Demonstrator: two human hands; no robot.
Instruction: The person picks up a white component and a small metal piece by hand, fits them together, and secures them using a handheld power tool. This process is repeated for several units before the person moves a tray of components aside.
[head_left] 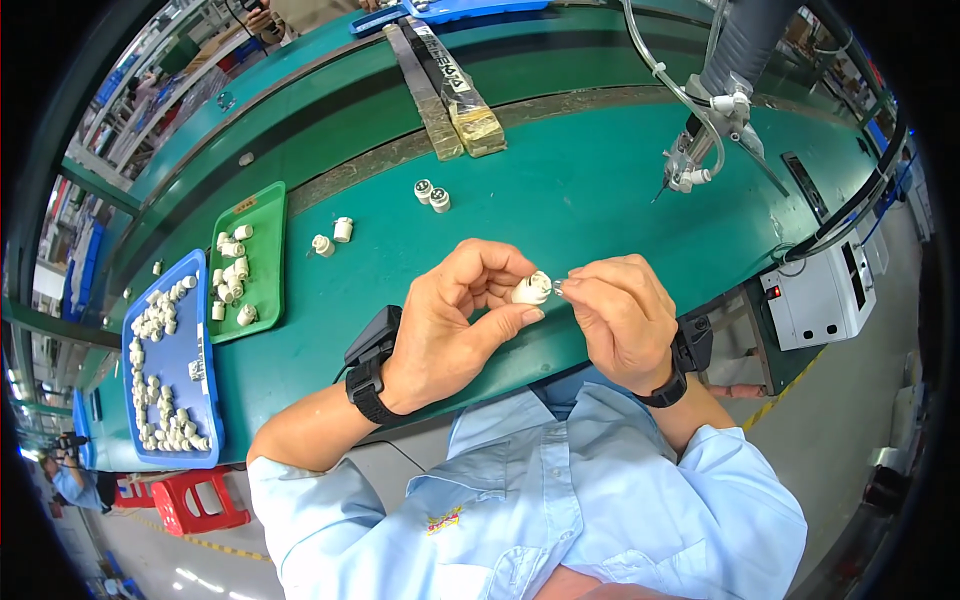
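Note:
My left hand [462,318] grips a small white lamp socket [532,288] between thumb and fingers. Close by on its right, my right hand [625,315] is closed in a pinch on a small metal piece [558,287], its tip at the socket's open end. Whether the piece touches the socket I cannot tell. Beyond my hands, two white sockets [431,195] with dark-marked tops stand together on the green table [570,180]. Two more sockets [333,237] are farther left.
At left, a green tray [272,262] and a blue tray [207,350] carry many white sockets. A jointed tool arm with a needle tip [690,165] hangs at the right. Taped bars [460,100] lie at the back. A white box [820,300] stands beyond the right edge.

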